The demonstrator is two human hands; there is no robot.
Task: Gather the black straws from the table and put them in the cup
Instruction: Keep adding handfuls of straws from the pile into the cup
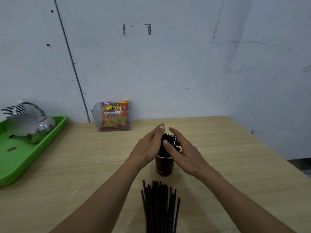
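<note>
Flanking the black straws (169,140) that stand in the dark paper cup (164,167), the left hand (149,147) and right hand (186,155) lay nearly straight fingers (176,137) against the bundle. Loose straws (159,207) lie nearer than the fingers, between the forearms. The table (235,165) runs on right of the fingers to its edge.

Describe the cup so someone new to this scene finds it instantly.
On the wooden table, look centre, just beyond the loose straw pile. The cup is dark brown with a white rim, the only container holding black straws upright.
</note>
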